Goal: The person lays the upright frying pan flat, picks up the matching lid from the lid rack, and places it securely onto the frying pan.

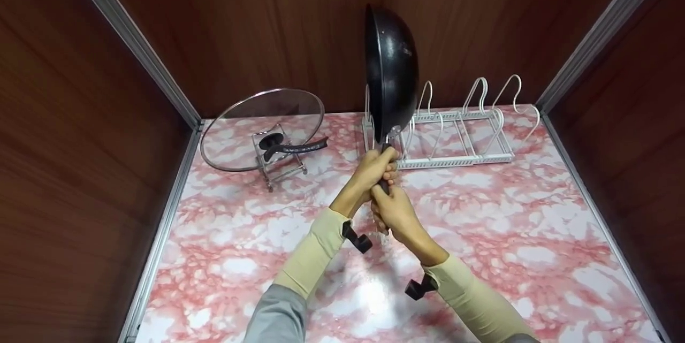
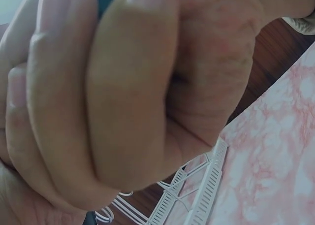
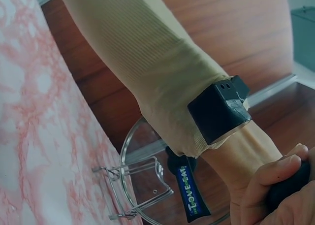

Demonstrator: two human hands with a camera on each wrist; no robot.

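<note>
A black wok (image 1: 396, 70) stands on edge, its rim facing left and its handle (image 1: 385, 187) pointing toward me. My left hand (image 1: 376, 167) grips that handle near the pan. Closer to me, my right hand (image 1: 395, 209) holds the handle's end. Behind the hands the wok overlaps the left end of a white wire rack (image 1: 455, 161); whether it touches the rack I cannot tell. In the left wrist view the curled fingers (image 2: 128, 97) fill most of the picture. The right wrist view shows the dark handle end (image 3: 290, 185) between fingers.
To the left, a glass lid (image 1: 235, 123) with a black handle (image 1: 297, 149) leans in a small metal stand (image 1: 286, 174). Brown wood-look panels (image 1: 241, 22) with grey metal edges enclose the red-and-white marbled table (image 1: 481, 230) on three sides.
</note>
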